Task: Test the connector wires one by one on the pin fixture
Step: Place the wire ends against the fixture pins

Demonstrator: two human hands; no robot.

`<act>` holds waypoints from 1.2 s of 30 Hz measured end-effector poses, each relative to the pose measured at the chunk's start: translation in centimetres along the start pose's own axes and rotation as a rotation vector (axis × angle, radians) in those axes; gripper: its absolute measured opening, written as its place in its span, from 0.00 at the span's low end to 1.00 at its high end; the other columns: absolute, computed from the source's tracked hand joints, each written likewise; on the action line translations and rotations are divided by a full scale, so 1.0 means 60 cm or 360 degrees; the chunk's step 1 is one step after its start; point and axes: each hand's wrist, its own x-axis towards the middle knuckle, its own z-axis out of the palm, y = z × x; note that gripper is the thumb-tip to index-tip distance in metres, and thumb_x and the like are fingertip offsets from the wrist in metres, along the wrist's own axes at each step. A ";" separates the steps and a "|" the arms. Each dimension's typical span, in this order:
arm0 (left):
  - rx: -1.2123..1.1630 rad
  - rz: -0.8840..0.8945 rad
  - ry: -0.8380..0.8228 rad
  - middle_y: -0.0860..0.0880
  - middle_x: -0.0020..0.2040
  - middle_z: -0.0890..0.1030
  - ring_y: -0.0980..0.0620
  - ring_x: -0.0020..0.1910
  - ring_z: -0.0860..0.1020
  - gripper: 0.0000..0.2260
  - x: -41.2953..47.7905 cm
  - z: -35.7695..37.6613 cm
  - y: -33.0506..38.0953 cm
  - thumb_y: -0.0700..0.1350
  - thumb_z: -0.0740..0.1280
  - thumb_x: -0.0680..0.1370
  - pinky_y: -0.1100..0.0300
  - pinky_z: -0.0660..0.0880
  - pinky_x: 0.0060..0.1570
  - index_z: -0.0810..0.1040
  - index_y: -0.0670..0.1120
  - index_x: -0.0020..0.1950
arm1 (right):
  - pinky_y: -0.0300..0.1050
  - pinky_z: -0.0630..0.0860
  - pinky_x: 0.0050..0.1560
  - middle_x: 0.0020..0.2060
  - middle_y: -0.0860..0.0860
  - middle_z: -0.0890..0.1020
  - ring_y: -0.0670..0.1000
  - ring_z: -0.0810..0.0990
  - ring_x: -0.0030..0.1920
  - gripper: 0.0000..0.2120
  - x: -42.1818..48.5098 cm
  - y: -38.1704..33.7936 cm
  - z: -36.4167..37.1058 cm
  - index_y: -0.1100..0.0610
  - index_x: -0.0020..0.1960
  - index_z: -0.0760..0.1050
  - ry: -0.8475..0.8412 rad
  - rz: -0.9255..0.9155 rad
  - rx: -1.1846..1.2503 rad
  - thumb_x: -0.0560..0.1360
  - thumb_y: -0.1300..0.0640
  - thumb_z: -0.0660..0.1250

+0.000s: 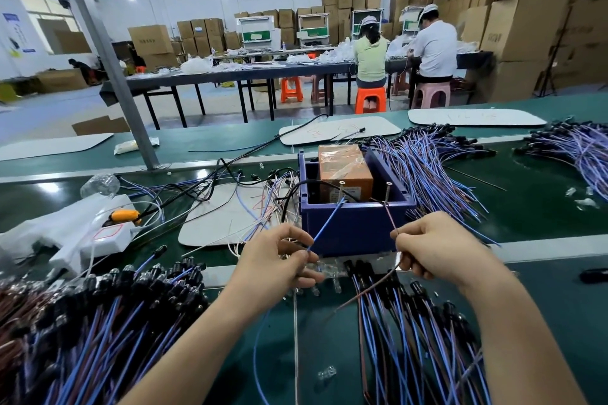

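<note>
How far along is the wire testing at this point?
Done: probably the far pile behind the box, though nothing marks it as tested. In hand: the left hand pinches a blue wire and the right hand a brown wire, their ends at the box's two pins. Left: seemingly the big near piles, so much remains.

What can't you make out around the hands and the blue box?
Head view: whether the blue wire touches the left pin, too small.
Head view: orange block label, blurred, partly behind the blue box wall.
Head view: blue wire below the pinch, hidden by the left hand.
</note>
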 end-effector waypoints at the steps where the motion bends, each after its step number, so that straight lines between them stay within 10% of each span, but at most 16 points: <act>1: -0.0011 -0.0004 -0.0004 0.38 0.46 0.82 0.45 0.35 0.84 0.08 -0.001 0.000 -0.001 0.30 0.60 0.79 0.62 0.79 0.32 0.76 0.39 0.50 | 0.36 0.66 0.21 0.21 0.52 0.76 0.48 0.69 0.20 0.10 0.001 0.003 0.000 0.67 0.41 0.80 0.0018 -0.0003 -0.0022 0.74 0.67 0.60; 36: 0.0150 -0.0088 -0.0147 0.41 0.45 0.76 0.42 0.33 0.83 0.14 -0.005 0.003 0.006 0.29 0.58 0.79 0.64 0.77 0.30 0.73 0.48 0.52 | 0.36 0.67 0.21 0.23 0.54 0.78 0.47 0.70 0.20 0.12 0.007 0.013 -0.006 0.56 0.41 0.79 -0.0004 0.0006 0.0041 0.77 0.66 0.60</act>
